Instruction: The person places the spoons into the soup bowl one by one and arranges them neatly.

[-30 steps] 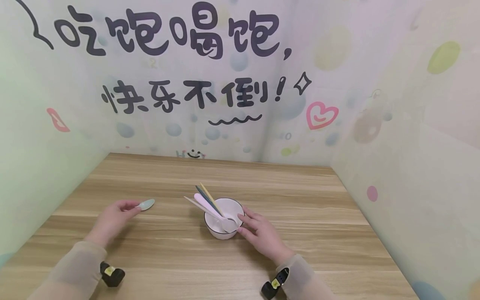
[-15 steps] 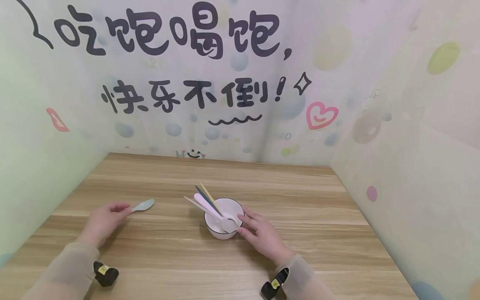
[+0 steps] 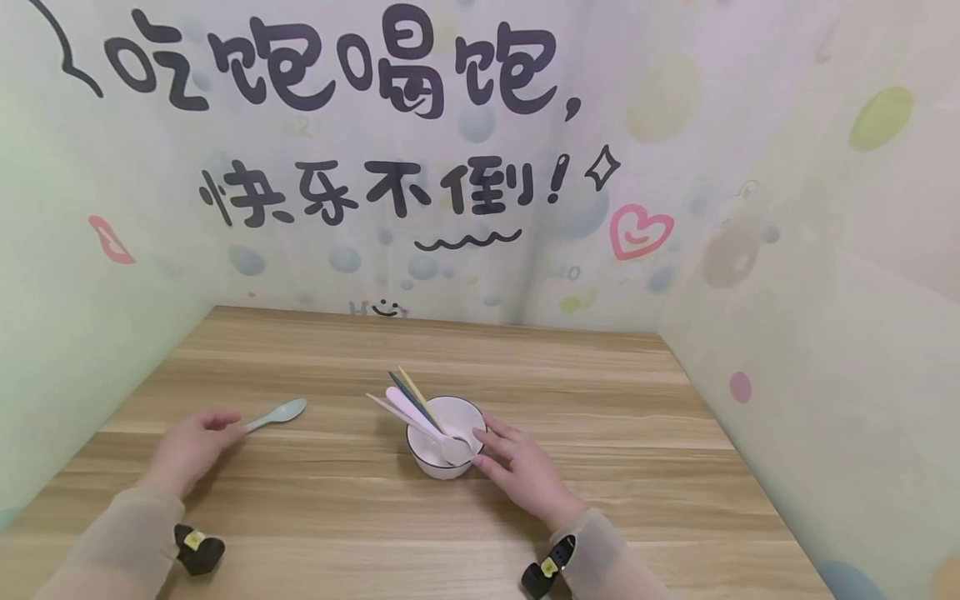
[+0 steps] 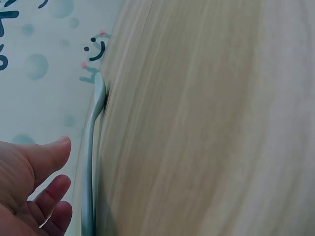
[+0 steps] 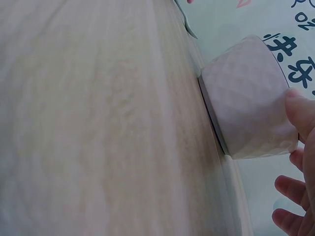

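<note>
A pale blue spoon [image 3: 281,412] lies on the wooden table [image 3: 570,383], left of centre. My left hand [image 3: 191,446] is at its handle end. In the left wrist view, the thumb and fingers stand apart beside the spoon [image 4: 88,162], without gripping it. A white bowl with a dark rim [image 3: 442,468] stands mid-table, its outer wall [image 5: 248,98] faceted. Several utensils lean in it, among them a pink spoon [image 3: 403,402]. My right hand [image 3: 525,471] holds the bowl's right side at the rim with thumb and fingers; two lower fingers hang off it.
A patterned curtain [image 3: 480,275] with black lettering stands behind the table, and pale walls [image 3: 810,375] close it in at the sides. Black wrist cameras [image 3: 198,550] sit on both sleeves.
My left hand has slid left and toward me along the spoon's handle and let go of it, exposing more of the handle. The spoon, the bowl and my right hand stay in place.
</note>
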`<state>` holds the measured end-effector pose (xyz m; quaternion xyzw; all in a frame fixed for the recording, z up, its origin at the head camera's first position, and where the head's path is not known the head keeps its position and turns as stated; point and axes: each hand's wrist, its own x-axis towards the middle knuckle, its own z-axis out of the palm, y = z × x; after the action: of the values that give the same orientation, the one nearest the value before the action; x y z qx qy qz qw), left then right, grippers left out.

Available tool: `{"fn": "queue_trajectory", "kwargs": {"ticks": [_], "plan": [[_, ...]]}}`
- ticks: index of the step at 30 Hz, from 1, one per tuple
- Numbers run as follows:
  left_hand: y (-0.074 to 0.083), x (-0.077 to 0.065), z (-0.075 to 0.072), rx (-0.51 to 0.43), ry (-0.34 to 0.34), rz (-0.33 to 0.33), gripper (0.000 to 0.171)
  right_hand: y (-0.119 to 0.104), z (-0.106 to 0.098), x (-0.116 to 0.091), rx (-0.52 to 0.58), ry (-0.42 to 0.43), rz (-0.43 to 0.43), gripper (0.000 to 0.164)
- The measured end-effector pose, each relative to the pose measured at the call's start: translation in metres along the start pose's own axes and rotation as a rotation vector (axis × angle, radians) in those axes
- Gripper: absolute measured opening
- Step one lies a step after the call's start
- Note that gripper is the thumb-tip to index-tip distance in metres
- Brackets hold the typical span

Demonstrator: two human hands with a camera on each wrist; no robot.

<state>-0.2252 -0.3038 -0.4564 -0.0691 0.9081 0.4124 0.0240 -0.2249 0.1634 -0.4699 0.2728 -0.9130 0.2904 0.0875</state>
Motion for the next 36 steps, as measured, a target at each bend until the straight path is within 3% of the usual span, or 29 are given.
{"fn": "queue_trajectory", "kwargs": {"ticks": [10, 17, 36], "plan": [[-0.013, 0.001, -0.005, 0.064, 0.022, -0.032, 0.061, 0.001, 0.001, 0.001, -0.005, 0.002, -0.008, 0.046], [-0.022, 0.004, -0.008, 0.091, -0.007, -0.082, 0.068, 0.001, 0.001, 0.001, -0.011, -0.005, 0.004, 0.047], [-0.017, 0.002, -0.003, 0.185, -0.001, -0.033, 0.062, 0.002, 0.001, 0.000, -0.005, -0.008, 0.007, 0.047]]}}
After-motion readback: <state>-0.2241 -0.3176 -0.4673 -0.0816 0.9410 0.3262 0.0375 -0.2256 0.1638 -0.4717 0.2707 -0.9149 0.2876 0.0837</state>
